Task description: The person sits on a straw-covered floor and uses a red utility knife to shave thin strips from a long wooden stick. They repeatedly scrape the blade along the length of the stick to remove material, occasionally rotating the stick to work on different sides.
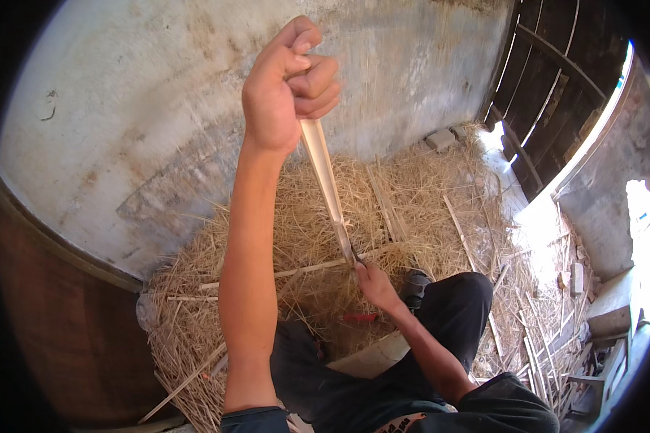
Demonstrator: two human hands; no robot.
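My left hand [290, 79] is raised high in front of the pale wall, its fingers curled tightly around the upper end of a pale bamboo strip [321, 166]. The strip slants down from that fist toward my right hand [375, 289]. Low over the straw, my right hand is closed on a knife, whose narrow blade [345, 242] meets the lower end of the strip. The fingers hide the knife's handle. Where blade and strip touch, the exact edge between them is hard to make out.
Straw-like shavings [303, 187] cover the floor, with loose bamboo strips [458, 227] among them. A red object [360, 317] lies between my legs. My bent right knee [469, 292] is close by. The stained wall [159, 94] rises ahead; a dark slatted door [556, 79] stands right.
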